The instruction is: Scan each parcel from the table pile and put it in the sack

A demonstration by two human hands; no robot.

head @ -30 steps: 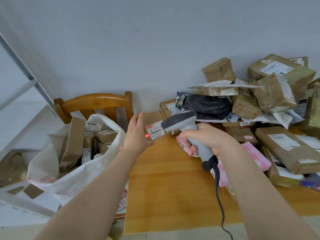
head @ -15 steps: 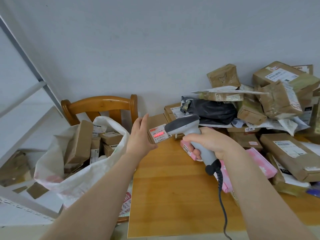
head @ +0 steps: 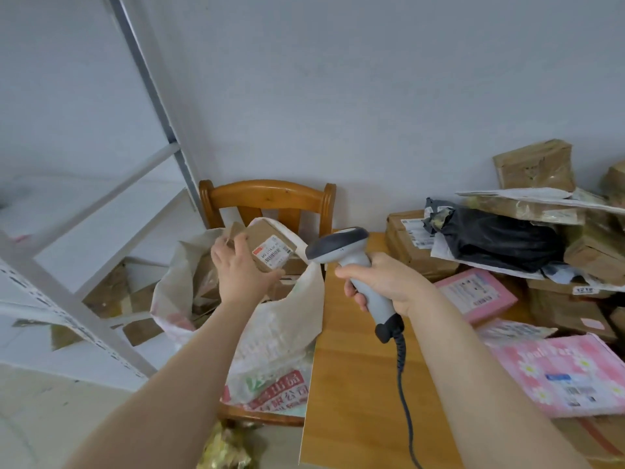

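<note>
My left hand point(head: 241, 270) grips a small brown cardboard parcel point(head: 269, 247) with a white barcode label, holding it above the open mouth of the white sack point(head: 280, 333). The sack rests on a wooden chair and holds several brown parcels. My right hand point(head: 382, 282) is wrapped round the handle of a grey barcode scanner point(head: 341, 247), whose head points left toward the parcel, over the table's left edge. The parcel pile point(head: 527, 252) of brown boxes, a black bag and pink mailers covers the right side of the wooden table point(head: 358, 384).
A wooden chair point(head: 267, 198) stands against the wall behind the sack. A white metal shelf frame point(head: 101, 299) runs along the left, with cardboard beneath it. The scanner's cable point(head: 404, 394) hangs down over the table. A gold crumpled thing point(head: 226, 445) lies on the floor.
My left hand has carried the small parcel leftward, away from the scanner and over the sack. The red scan light on its label is gone. The view has swung left.
</note>
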